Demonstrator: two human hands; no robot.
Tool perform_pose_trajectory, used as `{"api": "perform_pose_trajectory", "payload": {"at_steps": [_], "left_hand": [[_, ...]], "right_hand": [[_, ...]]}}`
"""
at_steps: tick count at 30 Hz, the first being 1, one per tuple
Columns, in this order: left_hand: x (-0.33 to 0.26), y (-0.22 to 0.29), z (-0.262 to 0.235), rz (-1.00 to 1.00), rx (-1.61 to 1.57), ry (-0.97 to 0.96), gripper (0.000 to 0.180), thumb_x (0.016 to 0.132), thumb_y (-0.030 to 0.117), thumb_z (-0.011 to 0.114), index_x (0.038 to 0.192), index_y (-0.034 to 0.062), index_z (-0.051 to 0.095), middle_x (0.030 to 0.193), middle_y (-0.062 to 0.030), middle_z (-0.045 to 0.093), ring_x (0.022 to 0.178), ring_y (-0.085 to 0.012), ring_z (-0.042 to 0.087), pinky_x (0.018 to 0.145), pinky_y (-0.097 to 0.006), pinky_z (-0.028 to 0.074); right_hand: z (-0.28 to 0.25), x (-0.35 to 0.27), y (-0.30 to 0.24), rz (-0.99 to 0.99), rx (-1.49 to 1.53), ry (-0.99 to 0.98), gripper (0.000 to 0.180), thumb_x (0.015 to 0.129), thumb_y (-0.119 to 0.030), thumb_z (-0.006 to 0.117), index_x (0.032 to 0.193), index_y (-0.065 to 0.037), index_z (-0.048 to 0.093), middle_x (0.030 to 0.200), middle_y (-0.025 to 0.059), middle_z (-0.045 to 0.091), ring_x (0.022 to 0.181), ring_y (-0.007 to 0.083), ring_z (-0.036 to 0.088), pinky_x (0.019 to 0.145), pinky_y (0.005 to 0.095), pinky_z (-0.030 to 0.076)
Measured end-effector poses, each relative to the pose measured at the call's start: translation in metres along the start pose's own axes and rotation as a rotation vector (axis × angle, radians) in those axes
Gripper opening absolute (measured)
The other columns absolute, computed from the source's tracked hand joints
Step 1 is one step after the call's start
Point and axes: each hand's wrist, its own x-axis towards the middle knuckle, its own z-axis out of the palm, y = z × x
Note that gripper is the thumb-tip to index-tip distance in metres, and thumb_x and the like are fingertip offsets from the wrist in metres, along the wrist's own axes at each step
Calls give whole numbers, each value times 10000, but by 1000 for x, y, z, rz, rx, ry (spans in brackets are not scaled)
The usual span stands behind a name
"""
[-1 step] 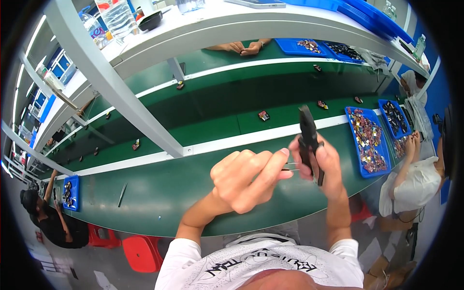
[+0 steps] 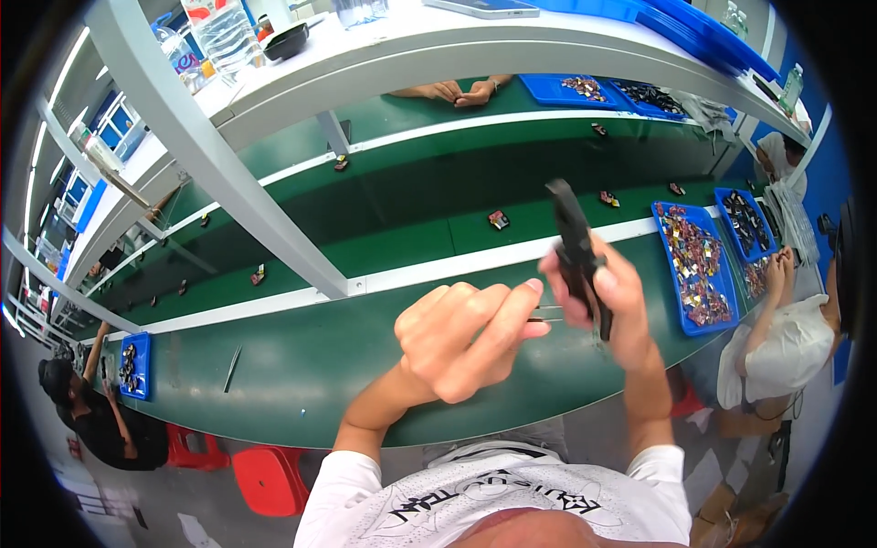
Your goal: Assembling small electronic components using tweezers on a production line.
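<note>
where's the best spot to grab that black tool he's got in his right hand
Probably the lower half of the black tool, from the right, as the right hand does now: it stands near upright, its top half bare above the fist. That leaves the left side clear, where the left hand pinches a thin metal piece up to it.

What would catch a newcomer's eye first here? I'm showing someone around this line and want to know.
First, the two raised hands at centre: the right hand grips a black plier-like tool, and the left hand pinches a thin metal piece against it. Behind them runs the long green conveyor belt dotted with small parts. At right sits a blue tray heaped with colourful components.
</note>
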Motion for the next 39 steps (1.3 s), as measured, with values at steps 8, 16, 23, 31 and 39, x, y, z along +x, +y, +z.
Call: {"api": "perform_pose_trajectory", "payload": {"at_steps": [8,16,23,31,39], "left_hand": [[-1,-1,-14,22,-1,68,290,802,120,830,1048,0,735,780,-38,605,531,-142,491,465,-278,408],[0,9,-21,39,-104,17,216,855,163,791,1002,9,753,772,-41,633,526,-147,538,457,-272,423],[2,9,-19,54,-121,-56,269,844,225,800,998,10,752,783,-32,609,538,-139,544,459,-272,415],[1,21,-5,108,-173,-64,324,779,229,826,989,-6,757,785,-39,616,524,-117,502,439,-261,360],[-10,35,7,86,-88,79,214,754,154,796,892,-3,745,729,-24,575,568,-114,464,464,-248,272]], "right_hand": [[77,177,-92,-666,-1233,74,331,973,-249,541,876,28,693,824,268,695,761,440,689,671,491,543],[117,282,-110,-504,-1839,-72,286,889,-185,684,1155,-106,756,1065,115,718,947,339,689,739,511,560],[164,300,-124,-296,-2078,-242,298,878,-162,713,1173,-159,752,1141,81,751,1006,274,724,740,476,580],[180,331,-113,-172,-2144,-250,280,891,-196,706,1165,-168,751,1108,74,747,938,253,727,668,454,562],[48,76,-83,-999,-1747,-42,151,927,-106,609,952,-12,725,901,195,704,753,316,674,629,377,521]]}}
